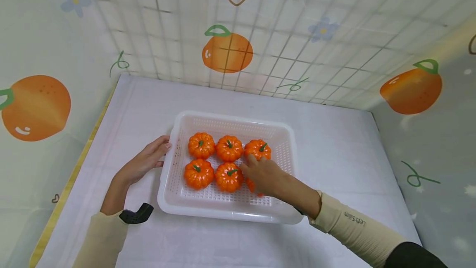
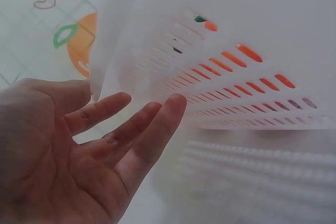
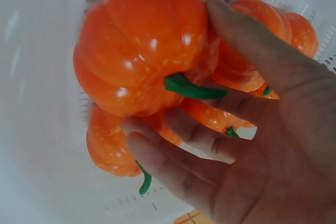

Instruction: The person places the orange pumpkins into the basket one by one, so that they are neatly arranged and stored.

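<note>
A white plastic basket (image 1: 230, 215) with slotted walls holds several orange pumpkins with green stems, set in two rows. My right hand (image 1: 265, 175) reaches in over the pumpkin (image 3: 142, 45) at the near right, partly hiding it in the head view. The right wrist view shows the thumb along one side of it and the fingers, fairly straight, at another; the palm stays apart from it. My left hand (image 1: 148, 156) is at the basket's left side. Its fingers (image 2: 170, 114) are extended near the outer wall; whether they press on it is hard to tell.
The basket stands on a table with a white cloth (image 1: 334, 152). Behind it rises a wire grid (image 1: 275, 59) covered by a sheet printed with oranges. A yellow strip (image 1: 74, 168) runs along the table's left edge.
</note>
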`<state>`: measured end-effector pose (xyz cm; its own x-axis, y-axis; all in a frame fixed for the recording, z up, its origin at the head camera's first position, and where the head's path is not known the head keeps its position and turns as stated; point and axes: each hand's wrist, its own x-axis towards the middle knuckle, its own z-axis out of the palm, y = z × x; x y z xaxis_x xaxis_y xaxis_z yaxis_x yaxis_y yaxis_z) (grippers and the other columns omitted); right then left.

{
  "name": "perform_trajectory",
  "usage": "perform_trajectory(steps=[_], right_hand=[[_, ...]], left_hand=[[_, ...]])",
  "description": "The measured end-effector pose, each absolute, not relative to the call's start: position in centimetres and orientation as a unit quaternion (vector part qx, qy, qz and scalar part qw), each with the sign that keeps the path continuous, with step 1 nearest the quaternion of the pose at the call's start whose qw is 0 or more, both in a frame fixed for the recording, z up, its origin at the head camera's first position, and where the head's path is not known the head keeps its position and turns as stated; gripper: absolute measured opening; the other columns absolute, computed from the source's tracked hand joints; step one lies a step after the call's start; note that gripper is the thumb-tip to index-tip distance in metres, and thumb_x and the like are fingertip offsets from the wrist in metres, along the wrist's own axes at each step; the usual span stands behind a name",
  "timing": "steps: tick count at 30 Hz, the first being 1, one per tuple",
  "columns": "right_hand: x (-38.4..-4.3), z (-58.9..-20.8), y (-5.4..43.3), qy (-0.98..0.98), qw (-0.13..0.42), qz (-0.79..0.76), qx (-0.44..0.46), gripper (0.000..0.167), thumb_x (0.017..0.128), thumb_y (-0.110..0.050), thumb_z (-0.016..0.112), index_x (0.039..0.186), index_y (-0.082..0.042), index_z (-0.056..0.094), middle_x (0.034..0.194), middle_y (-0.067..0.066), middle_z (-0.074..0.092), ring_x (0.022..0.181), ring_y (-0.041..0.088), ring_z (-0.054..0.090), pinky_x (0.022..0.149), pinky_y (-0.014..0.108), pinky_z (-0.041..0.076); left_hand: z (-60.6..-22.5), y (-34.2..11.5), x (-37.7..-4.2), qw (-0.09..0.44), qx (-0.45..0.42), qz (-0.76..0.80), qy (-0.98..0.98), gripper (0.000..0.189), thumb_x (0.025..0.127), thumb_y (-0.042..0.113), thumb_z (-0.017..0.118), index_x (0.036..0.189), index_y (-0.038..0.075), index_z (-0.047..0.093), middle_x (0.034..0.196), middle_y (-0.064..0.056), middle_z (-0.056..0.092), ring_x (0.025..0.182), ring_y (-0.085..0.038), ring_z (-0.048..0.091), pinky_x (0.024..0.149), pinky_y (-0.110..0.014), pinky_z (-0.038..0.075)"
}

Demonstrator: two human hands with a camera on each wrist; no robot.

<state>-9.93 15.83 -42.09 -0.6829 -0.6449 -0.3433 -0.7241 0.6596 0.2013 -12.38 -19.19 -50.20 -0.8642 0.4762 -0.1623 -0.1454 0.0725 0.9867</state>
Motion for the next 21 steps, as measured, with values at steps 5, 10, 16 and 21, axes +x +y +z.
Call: perform_trajectory(steps=[5,10,16,21], right_hand=[[-10.0,-42.2,15.8,0.907,0.138,0.161,-0.365,0.045,0.074,-0.023,0.086,0.109,-0.012,0.06,0.096,0.009,0.049,0.06,0.023,0.045,0.045,0.029,0.049],[-10.0,-42.1,15.9,0.908,0.143,0.157,-0.361,0.048,0.074,-0.025,0.087,0.114,-0.015,0.062,0.099,0.009,0.05,0.062,0.024,0.047,0.046,0.031,0.051],[-10.1,-42.0,16.0,0.909,0.145,0.134,-0.366,0.047,0.074,-0.024,0.087,0.11,-0.013,0.06,0.1,0.01,0.052,0.064,0.026,0.05,0.046,0.033,0.051],[-10.4,-41.2,16.2,0.914,0.15,0.094,-0.364,0.04,0.077,-0.021,0.085,0.108,-0.013,0.061,0.102,0.01,0.055,0.073,0.028,0.055,0.05,0.034,0.052]], left_hand=[[-50.2,-19.2,-12.3,0.232,0.117,0.673,0.693,0.047,0.109,0.031,0.04,0.148,0.006,0.034,0.145,-0.021,0.043,0.12,-0.038,0.054,0.095,-0.047,0.053],[-50.2,-19.2,-12.4,0.232,0.119,0.672,0.694,0.047,0.109,0.031,0.04,0.148,0.006,0.034,0.145,-0.021,0.043,0.119,-0.038,0.054,0.094,-0.047,0.053],[-50.2,-19.2,-12.4,0.232,0.119,0.667,0.697,0.047,0.109,0.032,0.04,0.148,0.006,0.035,0.144,-0.021,0.044,0.118,-0.037,0.055,0.095,-0.047,0.053],[-50.0,-19.2,-12.3,0.227,0.119,0.656,0.71,0.047,0.108,0.034,0.041,0.147,0.007,0.036,0.143,-0.019,0.045,0.119,-0.036,0.054,0.097,-0.051,0.05]])
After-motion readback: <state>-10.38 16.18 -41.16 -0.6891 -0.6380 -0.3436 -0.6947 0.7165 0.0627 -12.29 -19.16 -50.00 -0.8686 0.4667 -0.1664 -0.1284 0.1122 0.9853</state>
